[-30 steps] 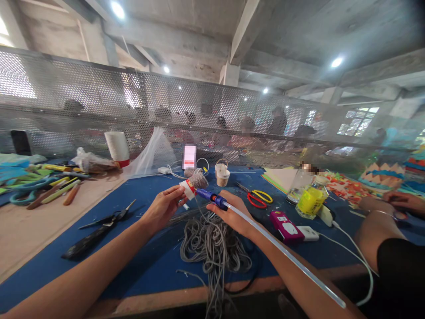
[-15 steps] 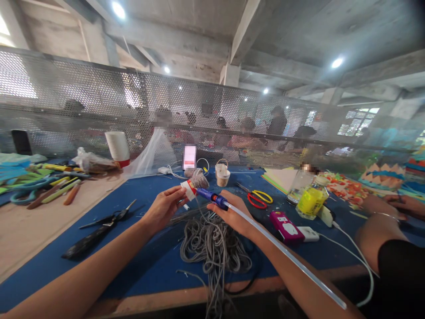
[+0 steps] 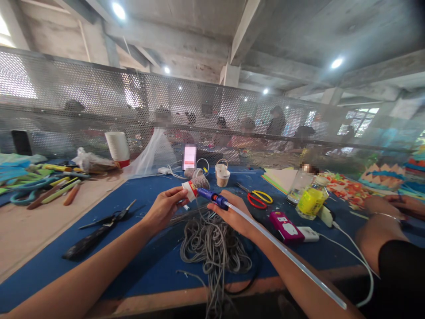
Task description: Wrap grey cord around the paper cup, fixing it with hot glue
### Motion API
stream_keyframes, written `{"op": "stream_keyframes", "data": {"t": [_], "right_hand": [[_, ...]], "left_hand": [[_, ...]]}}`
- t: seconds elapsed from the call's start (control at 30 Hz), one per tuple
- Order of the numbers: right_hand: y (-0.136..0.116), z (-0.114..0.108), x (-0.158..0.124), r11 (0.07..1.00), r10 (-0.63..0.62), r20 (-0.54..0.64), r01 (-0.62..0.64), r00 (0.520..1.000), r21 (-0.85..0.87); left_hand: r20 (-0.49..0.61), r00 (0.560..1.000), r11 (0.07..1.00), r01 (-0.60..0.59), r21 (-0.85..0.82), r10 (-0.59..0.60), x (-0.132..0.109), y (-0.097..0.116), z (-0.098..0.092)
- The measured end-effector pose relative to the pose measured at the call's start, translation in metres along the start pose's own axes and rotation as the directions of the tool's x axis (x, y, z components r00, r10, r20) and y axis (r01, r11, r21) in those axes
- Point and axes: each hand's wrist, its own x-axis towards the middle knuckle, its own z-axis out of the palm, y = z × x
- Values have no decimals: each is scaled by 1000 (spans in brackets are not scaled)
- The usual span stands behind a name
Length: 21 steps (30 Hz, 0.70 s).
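Note:
My left hand [image 3: 166, 204] pinches a small white paper cup [image 3: 189, 192] with a red and yellow band, held tilted above the table. My right hand [image 3: 234, 212] is wrapped round a blue glue gun [image 3: 212, 197], its nozzle pointing left at the cup's edge. A long clear glue stick [image 3: 282, 252] sticks out of the gun's back and runs over my right forearm. Whether the nozzle touches the cup I cannot tell. Below both hands lies a loose heap of grey cord [image 3: 215, 248], trailing over the table's front edge. Grey wound cord [image 3: 201, 180] shows just behind the cup.
Black-handled shears [image 3: 106, 226] lie at left, near several tools. Stacked paper cups [image 3: 117, 148] stand behind. Red-and-yellow scissors [image 3: 257, 198], a small basket [image 3: 222, 175], a magenta box [image 3: 286, 227] and a yellow bottle [image 3: 311, 201] are right. A co-worker's arm [image 3: 381, 226] rests far right.
The cup in my left hand has shifted very slightly right, closer to the glue gun's nozzle. Both hands keep their grips, and the things on the table stay put.

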Motion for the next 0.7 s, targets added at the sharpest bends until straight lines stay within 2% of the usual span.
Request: {"op": "stream_keyframes", "data": {"t": [0.23, 0.7], "right_hand": [[0, 0, 0, 1000, -8, -6, 8, 1000, -3], [2, 0, 0, 1000, -19, -12, 19, 1000, -1]], "left_hand": [[41, 999, 999, -27, 39, 25, 0, -1, -1], [53, 998, 995, -25, 98, 20, 0, -2, -1]]}}
